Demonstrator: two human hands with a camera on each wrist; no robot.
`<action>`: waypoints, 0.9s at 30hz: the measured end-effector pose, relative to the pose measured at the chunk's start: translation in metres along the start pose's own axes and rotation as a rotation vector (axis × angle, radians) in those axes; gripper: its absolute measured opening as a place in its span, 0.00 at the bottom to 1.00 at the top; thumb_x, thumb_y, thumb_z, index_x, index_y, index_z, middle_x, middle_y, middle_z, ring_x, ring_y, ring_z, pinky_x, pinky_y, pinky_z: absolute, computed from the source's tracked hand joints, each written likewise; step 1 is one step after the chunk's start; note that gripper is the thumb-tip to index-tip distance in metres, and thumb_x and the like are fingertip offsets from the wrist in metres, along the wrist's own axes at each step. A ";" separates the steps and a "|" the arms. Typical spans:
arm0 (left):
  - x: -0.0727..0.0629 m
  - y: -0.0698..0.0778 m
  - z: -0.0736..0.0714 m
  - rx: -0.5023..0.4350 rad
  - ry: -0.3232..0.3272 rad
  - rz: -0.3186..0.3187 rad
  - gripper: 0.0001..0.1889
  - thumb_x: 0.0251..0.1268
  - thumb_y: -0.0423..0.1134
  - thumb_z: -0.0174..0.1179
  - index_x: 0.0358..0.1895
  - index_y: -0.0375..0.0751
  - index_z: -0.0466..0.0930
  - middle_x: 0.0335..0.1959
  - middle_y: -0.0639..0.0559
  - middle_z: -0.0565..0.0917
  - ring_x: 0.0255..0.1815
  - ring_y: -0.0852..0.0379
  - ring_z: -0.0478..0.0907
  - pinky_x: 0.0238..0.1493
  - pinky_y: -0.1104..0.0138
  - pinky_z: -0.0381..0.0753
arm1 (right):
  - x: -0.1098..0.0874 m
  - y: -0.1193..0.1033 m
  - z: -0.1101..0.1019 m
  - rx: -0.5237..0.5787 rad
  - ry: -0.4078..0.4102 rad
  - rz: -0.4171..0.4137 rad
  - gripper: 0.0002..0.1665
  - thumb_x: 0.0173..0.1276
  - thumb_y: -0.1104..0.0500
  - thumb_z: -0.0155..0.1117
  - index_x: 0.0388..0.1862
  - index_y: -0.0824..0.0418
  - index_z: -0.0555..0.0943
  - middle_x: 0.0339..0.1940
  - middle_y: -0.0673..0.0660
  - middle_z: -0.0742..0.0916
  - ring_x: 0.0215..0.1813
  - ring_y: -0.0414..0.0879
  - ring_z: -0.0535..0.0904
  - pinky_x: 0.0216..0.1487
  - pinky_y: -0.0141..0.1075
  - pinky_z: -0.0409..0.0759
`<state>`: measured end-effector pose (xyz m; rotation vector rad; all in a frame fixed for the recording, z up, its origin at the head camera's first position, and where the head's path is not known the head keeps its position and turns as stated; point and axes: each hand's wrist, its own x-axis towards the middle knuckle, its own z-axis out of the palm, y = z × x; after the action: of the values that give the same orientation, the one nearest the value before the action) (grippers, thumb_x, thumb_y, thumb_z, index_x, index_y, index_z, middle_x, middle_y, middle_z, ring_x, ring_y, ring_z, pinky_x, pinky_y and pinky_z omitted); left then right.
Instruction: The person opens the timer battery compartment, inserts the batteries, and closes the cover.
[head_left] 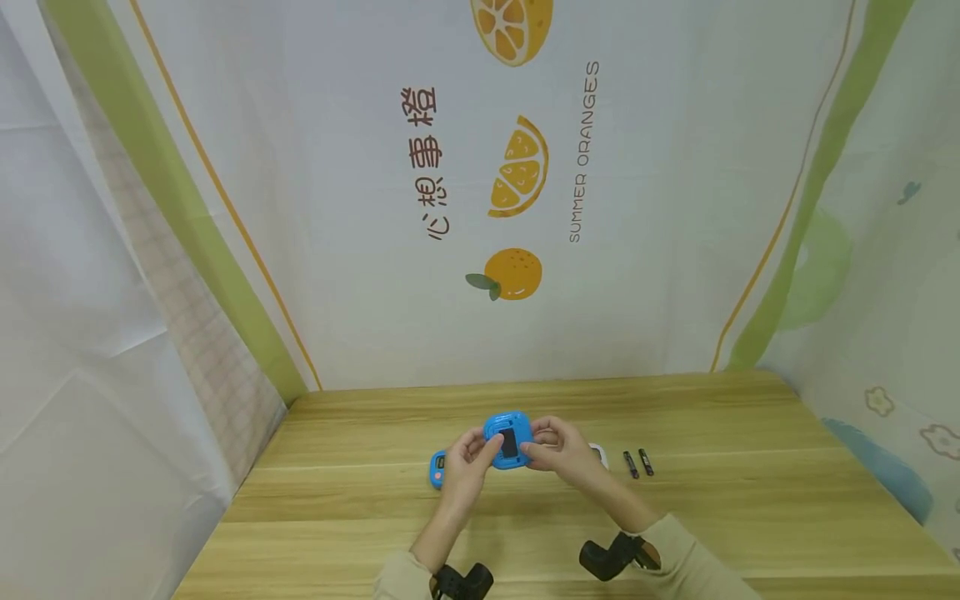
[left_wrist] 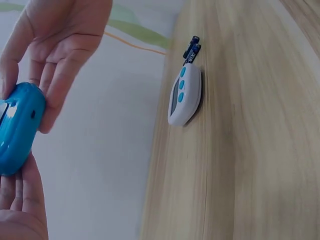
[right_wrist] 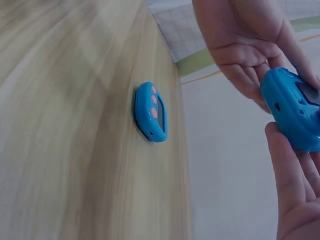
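Observation:
A rounded blue digital timer [head_left: 519, 423] is held up over the table between both hands, a dark rectangular panel on the side facing me. My left hand [head_left: 467, 473] grips its left edge, thumb on the face beside the panel. At the right edge my right hand [head_left: 572, 460] pinches it, thumb in front and fingers behind. Both wrist views show the timer's glossy side [left_wrist: 20, 127] with a small dark hole. Behind my left hand lies another blue timer [right_wrist: 146, 117] with pink buttons. A white timer [left_wrist: 187, 95] with blue buttons lies behind my right hand, partly hidden in the head view.
Two small dark batteries [head_left: 631, 464] lie side by side on the wooden table [head_left: 360, 475], right of the white timer. A white curtain [head_left: 360, 317] printed with oranges hangs along the table's back edge, with more cloth at both sides.

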<state>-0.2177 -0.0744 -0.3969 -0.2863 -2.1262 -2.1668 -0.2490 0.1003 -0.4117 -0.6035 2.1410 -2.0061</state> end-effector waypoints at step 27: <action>-0.002 0.002 -0.005 0.064 0.002 -0.028 0.19 0.59 0.37 0.57 0.49 0.25 0.73 0.38 0.40 0.80 0.33 0.56 0.78 0.35 0.70 0.79 | 0.003 0.000 0.000 -0.231 -0.025 -0.225 0.26 0.57 0.63 0.63 0.55 0.66 0.69 0.41 0.64 0.79 0.37 0.50 0.79 0.34 0.34 0.81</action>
<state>-0.2160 -0.0797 -0.3955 -0.2515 -2.2070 -2.1072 -0.2517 0.0995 -0.4111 -0.9360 2.4038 -1.8520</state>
